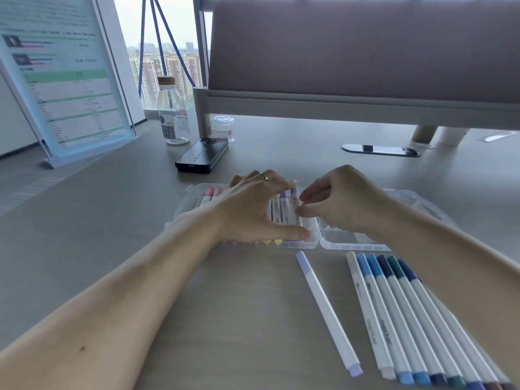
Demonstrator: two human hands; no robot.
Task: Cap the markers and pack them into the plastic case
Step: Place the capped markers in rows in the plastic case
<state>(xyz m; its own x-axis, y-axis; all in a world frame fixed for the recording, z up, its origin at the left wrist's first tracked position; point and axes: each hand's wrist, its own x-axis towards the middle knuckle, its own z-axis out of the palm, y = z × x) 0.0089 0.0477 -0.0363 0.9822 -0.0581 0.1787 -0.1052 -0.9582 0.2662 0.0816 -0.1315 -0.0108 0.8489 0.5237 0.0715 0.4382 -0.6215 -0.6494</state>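
Note:
A clear plastic case (315, 243) lies open on the table, its lid (416, 201) folded out to the right. Several capped markers in pink, yellow and purple lie in its left half. My left hand (253, 212) rests flat over those markers, thumb along the case's front edge. My right hand (340, 201) pinches a purple-capped marker (295, 198) at the right end of the row, between thumb and fingertips. In front of the case a lavender marker (327, 313) lies alone. A row of several blue-toned capped markers (408, 316) lies to its right.
A black phone (201, 156) lies behind the case. Behind it stand a clear bottle (173, 114) and a small clear jar (222, 128). An acrylic sign holder (64, 80) stands at the back left. A grey divider panel (365, 52) closes the far side.

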